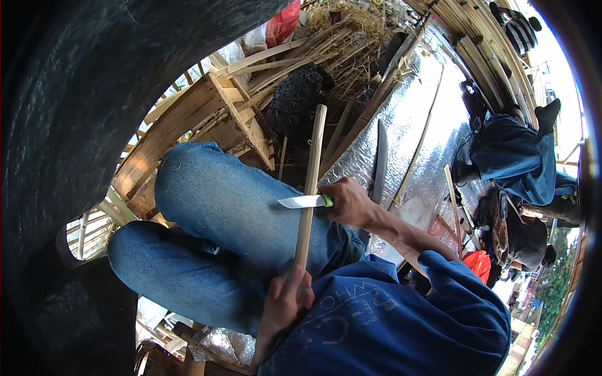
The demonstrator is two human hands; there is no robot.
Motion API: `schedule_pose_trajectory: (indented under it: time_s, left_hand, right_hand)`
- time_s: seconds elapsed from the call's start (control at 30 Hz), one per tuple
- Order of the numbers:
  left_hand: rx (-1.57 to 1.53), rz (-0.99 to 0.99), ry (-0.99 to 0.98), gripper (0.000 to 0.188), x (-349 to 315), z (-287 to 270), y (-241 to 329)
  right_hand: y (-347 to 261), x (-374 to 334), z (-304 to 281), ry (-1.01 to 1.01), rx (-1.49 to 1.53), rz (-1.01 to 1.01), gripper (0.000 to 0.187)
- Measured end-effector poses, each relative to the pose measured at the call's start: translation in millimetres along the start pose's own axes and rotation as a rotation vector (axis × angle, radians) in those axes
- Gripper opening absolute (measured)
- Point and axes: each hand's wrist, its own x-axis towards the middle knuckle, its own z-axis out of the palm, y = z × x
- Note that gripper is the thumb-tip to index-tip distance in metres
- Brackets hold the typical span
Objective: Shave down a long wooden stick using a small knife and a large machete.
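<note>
My right hand (pixel 348 202) is closed round the green handle of a small knife (pixel 301 202). Its blade lies across a pale wooden stick (pixel 306 225), partway along its length, and points to the left. Lower down, my left hand (pixel 287 302) grips the near end of the stick. From there the stick slants up past my denim-covered leg (pixel 219 194), its far end free. Most of the knife handle is hidden inside my fist.
Foil-like silver sheeting (pixel 420 125) spreads to the right, with a long dark blade (pixel 380 160) and a thin strip (pixel 426 131) on it. A wooden frame (pixel 235 119) stands beyond my knees, near wood shavings (pixel 357 47). Another person's leg (pixel 514 150) shows at right.
</note>
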Motion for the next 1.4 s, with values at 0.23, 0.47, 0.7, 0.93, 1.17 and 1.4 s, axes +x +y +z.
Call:
schedule_pose_trajectory:
  time_s: [0.23, 0.47, 0.7, 0.93, 1.17, 1.4]
  left_hand:
    - [0.177, 0.047, 0.091, 0.043, -3, 0, -8]
    - [0.543, 0.401, 0.213, 0.020, -1, -9, -44]
    - [0.004, -0.058, -0.041, 0.011, -1, -13, -19]
    - [0.855, 0.403, 0.180, 0.023, -2, 4, -12]
    - [0.863, 0.369, 0.293, 0.022, -10, 11, -24]
    - [0.827, 0.383, 0.291, 0.021, -9, 7, -26]
  right_hand:
    - [37, 83, -26, 0.148, -0.082, 0.354, 0.014]
    - [125, 135, -36, 0.300, -0.447, 0.243, 0.023]
    - [5, -4, -23, 0.118, 0.089, 0.197, 0.010]
    - [-17, 3, -12, -0.164, -0.152, 0.135, 0.007]
    - [37, 104, -39, -0.012, -0.270, 0.477, 0.020]
    - [100, 115, -47, 0.383, -0.274, 0.423, 0.029]
